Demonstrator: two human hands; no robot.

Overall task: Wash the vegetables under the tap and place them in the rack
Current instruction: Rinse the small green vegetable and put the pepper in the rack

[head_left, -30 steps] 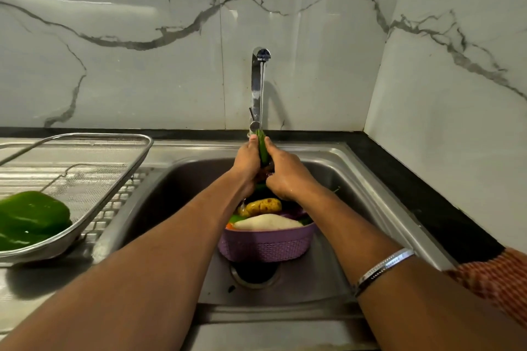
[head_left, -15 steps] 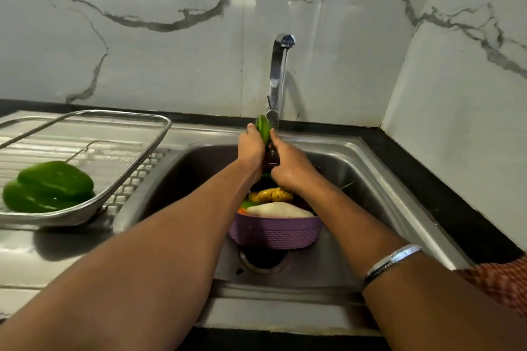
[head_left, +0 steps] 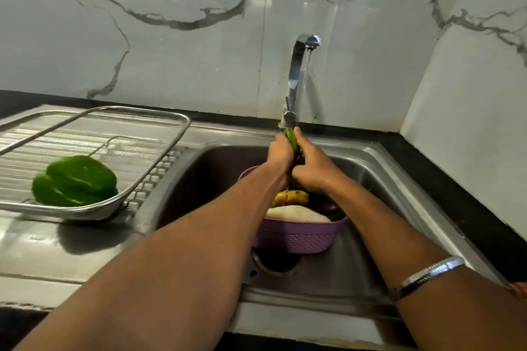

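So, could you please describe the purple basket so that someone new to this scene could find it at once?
Start at the steel sink below the tap. The purple basket sits in the basin over the drain, under both hands. It is the only purple, perforated plastic container, holding a white vegetable and a yellow one, unlike the metal mesh rack on the left.

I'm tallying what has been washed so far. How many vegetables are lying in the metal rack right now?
1. A green bell pepper lies in the near end of the rack, left of the sink. The rack's left end runs out of frame, so more could be hidden there.
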